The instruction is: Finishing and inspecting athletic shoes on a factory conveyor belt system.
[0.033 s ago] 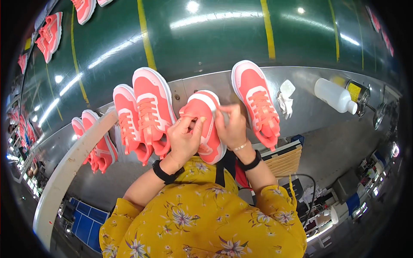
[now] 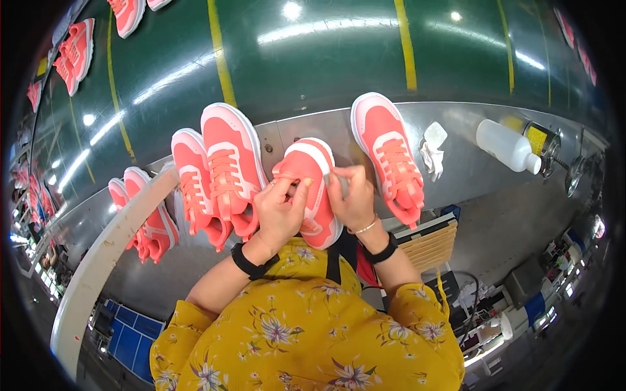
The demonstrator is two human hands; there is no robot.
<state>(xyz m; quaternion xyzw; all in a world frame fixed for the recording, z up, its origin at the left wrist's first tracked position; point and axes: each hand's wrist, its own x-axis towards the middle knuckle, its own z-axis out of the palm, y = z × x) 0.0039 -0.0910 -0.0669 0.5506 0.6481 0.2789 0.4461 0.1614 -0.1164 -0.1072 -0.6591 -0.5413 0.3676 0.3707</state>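
The shoe [image 2: 308,159] in hand, coral with white trim, sits at the middle of the metal desk [image 2: 460,166], its toe toward the far edge and its heel end reaching the near edge, close to the yellow shirt [image 2: 293,326]. The left hand [image 2: 280,207] has its grip closed on the coral upper, thumb and forefinger pinched together. The right hand [image 2: 353,201] is at the other side of the shoe, thumb and forefinger close together; whether its grip holds anything thin, one cannot tell. Each wrist wears a black band [image 2: 383,247].

To the left along the desk, a pair [image 2: 231,156] of like shoes stands side by side, toes at the far edge. To the right, a lone shoe [image 2: 385,140] also points its toe at that edge. Past it lie a white cloth [image 2: 432,153] and, toward the right end, a white bottle [image 2: 502,142] tipped on its side. Beyond the far edge runs a green belt [image 2: 326,72].
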